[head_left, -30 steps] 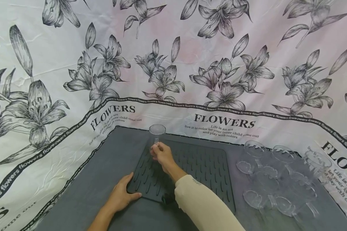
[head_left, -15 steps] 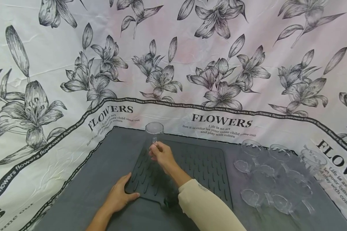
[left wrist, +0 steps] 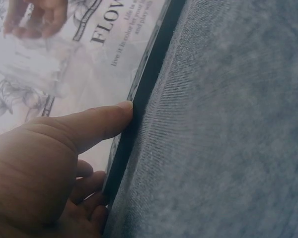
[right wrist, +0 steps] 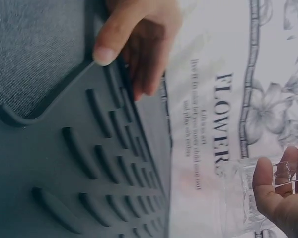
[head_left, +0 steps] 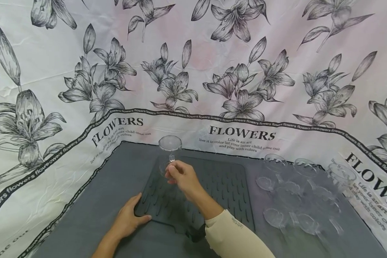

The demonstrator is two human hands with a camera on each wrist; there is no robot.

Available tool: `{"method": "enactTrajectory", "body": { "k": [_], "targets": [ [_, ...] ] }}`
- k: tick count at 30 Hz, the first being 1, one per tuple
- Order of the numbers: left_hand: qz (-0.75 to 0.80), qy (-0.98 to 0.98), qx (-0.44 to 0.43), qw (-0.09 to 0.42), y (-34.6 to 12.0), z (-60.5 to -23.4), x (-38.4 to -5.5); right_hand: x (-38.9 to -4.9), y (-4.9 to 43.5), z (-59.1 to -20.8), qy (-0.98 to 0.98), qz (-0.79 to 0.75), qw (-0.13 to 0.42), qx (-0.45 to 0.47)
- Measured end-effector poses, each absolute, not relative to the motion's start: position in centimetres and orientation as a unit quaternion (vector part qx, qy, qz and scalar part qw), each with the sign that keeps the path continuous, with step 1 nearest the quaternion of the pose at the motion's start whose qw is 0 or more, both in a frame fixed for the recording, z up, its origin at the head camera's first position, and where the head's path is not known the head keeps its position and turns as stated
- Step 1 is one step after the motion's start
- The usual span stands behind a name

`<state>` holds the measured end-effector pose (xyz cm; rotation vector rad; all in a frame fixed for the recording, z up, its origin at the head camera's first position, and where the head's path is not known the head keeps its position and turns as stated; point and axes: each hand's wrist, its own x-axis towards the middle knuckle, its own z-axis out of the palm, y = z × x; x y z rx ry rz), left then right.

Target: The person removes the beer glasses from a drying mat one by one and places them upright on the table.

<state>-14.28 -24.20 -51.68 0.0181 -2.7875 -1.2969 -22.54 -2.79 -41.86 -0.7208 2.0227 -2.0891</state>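
Observation:
My right hand pinches the handle of a clear mug between thumb and fingers. The mug is above the far left part of a dark grey drying mat with rows of raised ridges. In the right wrist view, the mug shows at the lower right beside the fingers. My left hand rests at the mat's near left corner, thumb at the front edge and fingers along the left side. In the left wrist view, the thumb touches the mat's edge.
Several more clear mugs stand in a group on the grey cloth to the right of the mat. A white curtain printed with flowers closes off the back and sides. A dark lip juts from the mat's front edge.
The mug looks larger in the head view, having come up a little toward the camera in my right hand. My left hand stays at the mat's corner. The whole scene shifts slightly left.

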Motion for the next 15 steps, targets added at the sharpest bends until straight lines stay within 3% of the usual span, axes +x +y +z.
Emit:
{"method": "enactTrajectory", "body": {
  "k": [15],
  "targets": [
    [-0.415, -0.910, 0.014, 0.005, -24.1, -51.3, -14.2, -17.6, 3.2, -39.0, 0.661, -0.698, 0.053, -0.270]
  ]
}}
